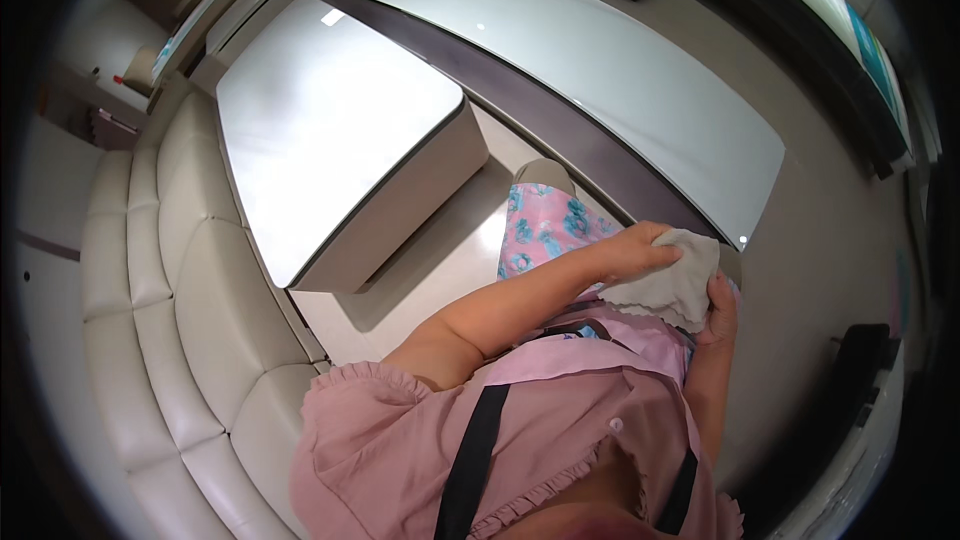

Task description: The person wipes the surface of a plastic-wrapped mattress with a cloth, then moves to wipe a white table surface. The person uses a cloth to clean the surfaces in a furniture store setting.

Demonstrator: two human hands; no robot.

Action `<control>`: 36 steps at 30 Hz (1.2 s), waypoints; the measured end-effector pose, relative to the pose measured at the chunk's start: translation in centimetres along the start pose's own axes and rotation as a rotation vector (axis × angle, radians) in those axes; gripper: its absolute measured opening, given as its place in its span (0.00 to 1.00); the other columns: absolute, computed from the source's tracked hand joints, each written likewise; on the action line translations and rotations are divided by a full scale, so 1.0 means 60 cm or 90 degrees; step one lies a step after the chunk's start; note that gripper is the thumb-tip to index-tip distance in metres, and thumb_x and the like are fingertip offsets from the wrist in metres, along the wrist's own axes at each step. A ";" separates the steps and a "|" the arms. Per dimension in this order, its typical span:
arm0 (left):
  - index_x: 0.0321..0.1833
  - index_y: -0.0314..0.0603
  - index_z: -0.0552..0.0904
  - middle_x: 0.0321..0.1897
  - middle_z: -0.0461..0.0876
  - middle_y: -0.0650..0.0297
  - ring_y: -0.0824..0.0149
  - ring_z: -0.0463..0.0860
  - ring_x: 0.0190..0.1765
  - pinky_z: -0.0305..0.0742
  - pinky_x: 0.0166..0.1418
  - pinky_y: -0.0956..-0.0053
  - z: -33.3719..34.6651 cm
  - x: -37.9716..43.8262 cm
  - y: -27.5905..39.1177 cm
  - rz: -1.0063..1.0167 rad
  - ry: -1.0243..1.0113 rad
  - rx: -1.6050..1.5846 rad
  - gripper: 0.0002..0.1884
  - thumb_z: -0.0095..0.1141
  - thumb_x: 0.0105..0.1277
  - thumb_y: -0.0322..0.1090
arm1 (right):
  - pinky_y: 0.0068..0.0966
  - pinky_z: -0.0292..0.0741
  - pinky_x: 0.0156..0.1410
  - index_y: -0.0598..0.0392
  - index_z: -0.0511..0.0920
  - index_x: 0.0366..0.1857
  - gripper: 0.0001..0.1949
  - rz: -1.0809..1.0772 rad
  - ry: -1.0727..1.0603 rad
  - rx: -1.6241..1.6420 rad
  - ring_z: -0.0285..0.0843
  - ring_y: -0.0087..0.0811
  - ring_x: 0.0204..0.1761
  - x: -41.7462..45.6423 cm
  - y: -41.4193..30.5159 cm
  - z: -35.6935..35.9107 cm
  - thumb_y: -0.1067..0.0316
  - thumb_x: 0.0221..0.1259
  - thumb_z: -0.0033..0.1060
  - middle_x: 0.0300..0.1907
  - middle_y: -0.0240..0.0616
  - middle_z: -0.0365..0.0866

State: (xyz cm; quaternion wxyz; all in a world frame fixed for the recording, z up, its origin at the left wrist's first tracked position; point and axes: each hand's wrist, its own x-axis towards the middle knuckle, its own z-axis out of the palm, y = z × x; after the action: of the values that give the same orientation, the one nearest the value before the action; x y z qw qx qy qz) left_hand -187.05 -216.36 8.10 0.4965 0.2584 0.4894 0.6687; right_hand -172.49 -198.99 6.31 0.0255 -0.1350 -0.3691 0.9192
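A pale, off-white cloth (pixel 671 281) with a wavy edge is stretched between my two hands, over my lap. My left hand (pixel 637 249) pinches its upper left side, thumb lying on top. At the right edge of the cloth, my right hand (pixel 721 307) grips it with bent fingers. Beneath the cloth lies a pink apron with blue flowers (pixel 555 229), partly hidden by my left forearm.
A glossy white-topped table (pixel 337 127) stands to my left, with a beige leather sofa (pixel 217 300) beside it. A long, low cabinet with a glossy pale top (pixel 555 52) runs ahead. A dark object (pixel 847 390) is at the right on the pale floor (pixel 810 240).
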 end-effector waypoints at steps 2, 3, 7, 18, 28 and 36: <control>0.57 0.36 0.80 0.46 0.85 0.65 0.73 0.81 0.48 0.78 0.54 0.73 0.003 -0.001 -0.006 -0.011 -0.005 -0.050 0.17 0.59 0.72 0.39 | 0.33 0.75 0.68 0.64 0.68 0.66 0.35 -0.001 0.009 -0.016 0.78 0.36 0.61 -0.007 -0.005 0.000 0.60 0.57 0.74 0.62 0.44 0.77; 0.57 0.36 0.81 0.46 0.85 0.65 0.74 0.81 0.48 0.78 0.54 0.73 0.002 -0.002 -0.003 -0.016 -0.004 -0.070 0.17 0.58 0.72 0.39 | 0.32 0.74 0.68 0.64 0.67 0.67 0.36 -0.004 0.005 -0.025 0.78 0.36 0.61 -0.009 -0.010 0.015 0.60 0.56 0.74 0.62 0.43 0.77; 0.57 0.36 0.81 0.45 0.85 0.65 0.73 0.81 0.47 0.78 0.53 0.74 -0.005 -0.011 0.007 -0.004 0.028 0.043 0.17 0.59 0.71 0.39 | 0.30 0.74 0.68 0.64 0.67 0.67 0.38 0.055 -0.060 -0.095 0.78 0.34 0.61 -0.012 -0.012 0.035 0.62 0.53 0.78 0.62 0.43 0.77; 0.52 0.37 0.81 0.41 0.82 0.68 0.73 0.79 0.45 0.76 0.50 0.76 -0.074 -0.091 -0.001 -0.028 0.140 0.068 0.18 0.66 0.66 0.41 | 0.31 0.75 0.67 0.65 0.70 0.65 0.39 0.088 -0.082 -0.126 0.79 0.35 0.60 0.063 0.021 0.053 0.65 0.47 0.81 0.59 0.43 0.80; 0.47 0.38 0.80 0.39 0.81 0.64 0.72 0.77 0.45 0.73 0.50 0.74 -0.080 -0.155 0.042 0.052 0.306 0.198 0.16 0.66 0.62 0.40 | 0.30 0.76 0.66 0.63 0.69 0.65 0.39 0.127 -0.185 -0.052 0.80 0.34 0.58 0.118 0.021 0.089 0.62 0.47 0.82 0.59 0.42 0.79; 0.52 0.36 0.81 0.44 0.84 0.64 0.71 0.81 0.46 0.76 0.53 0.76 -0.090 -0.118 0.017 0.019 0.316 0.059 0.17 0.67 0.64 0.37 | 0.29 0.77 0.64 0.61 0.71 0.64 0.26 0.162 -0.097 -0.038 0.81 0.34 0.56 0.125 0.017 0.016 0.71 0.60 0.67 0.58 0.41 0.80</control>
State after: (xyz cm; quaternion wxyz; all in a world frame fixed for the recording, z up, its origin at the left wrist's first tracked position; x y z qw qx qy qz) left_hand -189.31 -225.01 7.94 0.3383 0.1159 0.6227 0.6960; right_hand -179.92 -199.25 4.54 -0.1231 -0.1114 -0.3769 0.9112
